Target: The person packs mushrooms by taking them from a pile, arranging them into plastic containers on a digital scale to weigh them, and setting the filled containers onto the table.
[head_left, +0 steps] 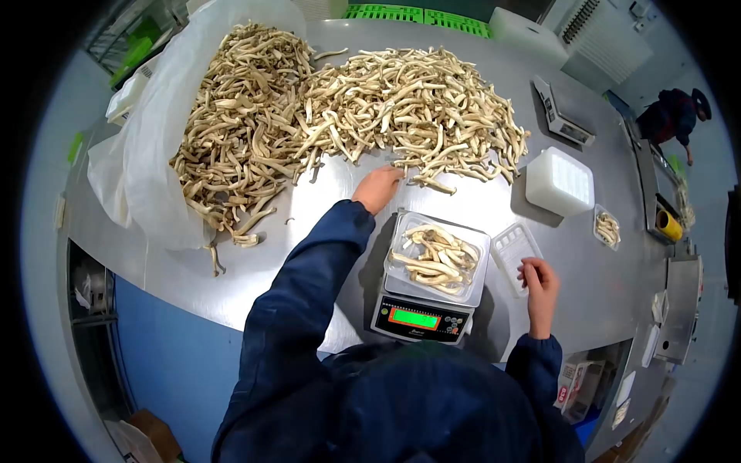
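Note:
My left hand (pixel 378 190) reaches to the near edge of a heap of long pale mushrooms (pixel 409 100). Its fingers are closed together, and what they hold, if anything, is hidden. A clear plastic tray (pixel 480 248) of mushrooms rests on the digital scale (pixel 421 318), whose display glows green. My right hand (pixel 542 284) is to the right of the scale, over the edge of a second clear tray (pixel 509 245) that lies on the table. The fingers of this hand are half curled and slightly apart, with nothing visible in them.
A white plastic bag (pixel 143 170) borders the heap on the left. At right stand a stack of white trays (pixel 559 183), a filled mushroom tray (pixel 607 228) and another scale (pixel 563 116). Another person (pixel 673 116) is at the far right. The steel table (pixel 177 274) has a curved-looking front edge.

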Motion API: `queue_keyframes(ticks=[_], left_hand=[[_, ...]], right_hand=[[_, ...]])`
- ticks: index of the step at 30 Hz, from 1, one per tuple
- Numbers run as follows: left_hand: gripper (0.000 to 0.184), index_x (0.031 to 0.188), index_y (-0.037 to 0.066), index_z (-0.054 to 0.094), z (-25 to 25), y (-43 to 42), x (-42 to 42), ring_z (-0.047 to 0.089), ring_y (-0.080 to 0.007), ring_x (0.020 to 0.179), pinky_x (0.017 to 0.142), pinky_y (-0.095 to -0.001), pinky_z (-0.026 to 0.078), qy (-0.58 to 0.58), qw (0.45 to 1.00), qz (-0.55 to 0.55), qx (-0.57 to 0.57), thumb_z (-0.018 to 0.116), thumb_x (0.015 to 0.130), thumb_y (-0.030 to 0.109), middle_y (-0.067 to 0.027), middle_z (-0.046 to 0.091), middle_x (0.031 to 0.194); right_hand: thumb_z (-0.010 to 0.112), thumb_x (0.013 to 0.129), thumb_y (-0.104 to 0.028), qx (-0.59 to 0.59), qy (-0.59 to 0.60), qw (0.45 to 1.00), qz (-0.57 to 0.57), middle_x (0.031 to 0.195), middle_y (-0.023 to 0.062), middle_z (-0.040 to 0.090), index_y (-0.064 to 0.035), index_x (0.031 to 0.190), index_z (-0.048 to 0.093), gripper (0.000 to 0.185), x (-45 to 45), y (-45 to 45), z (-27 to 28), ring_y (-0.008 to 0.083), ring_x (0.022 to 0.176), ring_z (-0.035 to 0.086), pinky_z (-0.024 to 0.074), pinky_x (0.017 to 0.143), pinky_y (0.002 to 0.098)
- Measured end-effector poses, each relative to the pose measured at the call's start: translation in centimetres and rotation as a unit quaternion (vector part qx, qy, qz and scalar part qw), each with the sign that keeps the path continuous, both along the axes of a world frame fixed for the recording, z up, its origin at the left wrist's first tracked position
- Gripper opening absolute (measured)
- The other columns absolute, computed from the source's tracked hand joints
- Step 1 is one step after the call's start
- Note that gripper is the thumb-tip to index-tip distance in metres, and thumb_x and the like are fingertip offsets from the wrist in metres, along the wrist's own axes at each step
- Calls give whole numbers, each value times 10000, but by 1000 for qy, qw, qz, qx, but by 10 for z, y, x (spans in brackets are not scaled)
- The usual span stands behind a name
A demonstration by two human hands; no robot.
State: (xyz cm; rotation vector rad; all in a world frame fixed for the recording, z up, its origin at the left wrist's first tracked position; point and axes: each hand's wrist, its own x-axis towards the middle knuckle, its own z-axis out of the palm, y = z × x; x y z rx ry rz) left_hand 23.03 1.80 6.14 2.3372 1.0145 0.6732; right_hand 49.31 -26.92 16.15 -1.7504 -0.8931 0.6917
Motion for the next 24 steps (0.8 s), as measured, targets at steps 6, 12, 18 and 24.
queue_keyframes(ticks=[6,12,18,24], left_hand=[[209,971,59,648,-16,24,22,593,-357,911,791,-433,484,71,996,-26,47,499,827,39,-150,591,977],[247,1037,50,648,-9,1,-26,584,-347,925,827,-412,480,41,994,102,6,526,821,41,-155,587,982],[204,995,40,642,6,-28,-157,565,-366,952,818,-411,476,12,960,280,18,602,795,57,-174,589,1006],[246,1030,64,644,-5,-53,-290,536,-370,995,878,-431,440,62,870,482,80,592,790,65,-163,578,1072]], right_hand=[[550,904,-77,-7,6,998,-55,808,58,650,11,946,644,135,10,-30,2,97,683,580,419,587,220],[551,927,-97,-1,14,999,-28,798,45,623,5,969,639,142,19,-25,-14,90,671,555,411,577,220],[548,929,-101,8,1,1000,-4,812,41,618,1,974,637,143,15,-11,-13,82,680,547,408,584,215],[541,929,-93,-6,-25,1000,-4,815,37,614,4,966,632,138,11,-11,-11,80,681,546,404,593,215]])
